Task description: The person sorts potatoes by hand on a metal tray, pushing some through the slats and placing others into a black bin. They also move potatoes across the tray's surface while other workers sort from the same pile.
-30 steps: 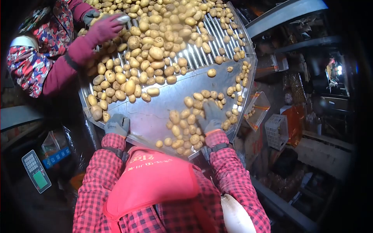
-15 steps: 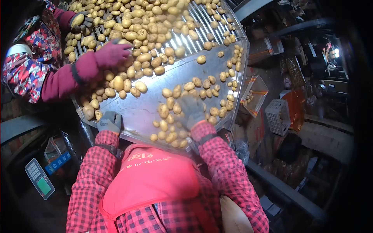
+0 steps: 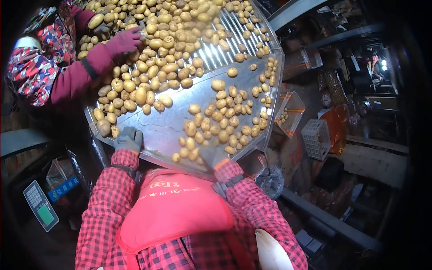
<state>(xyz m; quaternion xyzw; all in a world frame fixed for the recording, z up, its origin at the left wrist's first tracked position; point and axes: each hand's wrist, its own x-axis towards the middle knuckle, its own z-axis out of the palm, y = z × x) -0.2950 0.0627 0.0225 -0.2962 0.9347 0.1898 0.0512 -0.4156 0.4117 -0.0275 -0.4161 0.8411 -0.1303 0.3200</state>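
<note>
The left hand (image 3: 128, 138), in a gray glove, rests on the near left edge of the metal tabletop (image 3: 159, 122), with its fingers bent and close together; whether its grip clasps the rim, I cannot tell. Just beyond it, a few potatoes sit in the left corner. The right hand (image 3: 211, 156), also gloved, is blurred at the near edge, right beside a loose cluster of potatoes (image 3: 218, 119); how wide its grip is, or whether it holds one, I cannot tell.

That cluster lies between the right hand and the metal rollers (image 3: 221, 53), where a thicker heap of potatoes (image 3: 173, 40) spreads. A line of smaller potatoes (image 3: 268, 76) runs along the tabletop's right side. At the left, a co-worker's maroon-gloved hand (image 3: 125, 41) reaches over the heap. Off the right side are a clear bin (image 3: 294, 108) with some potatoes inside and a white crate (image 3: 316, 139). A scale (image 3: 41, 207) with a green display is at the lower left.
</note>
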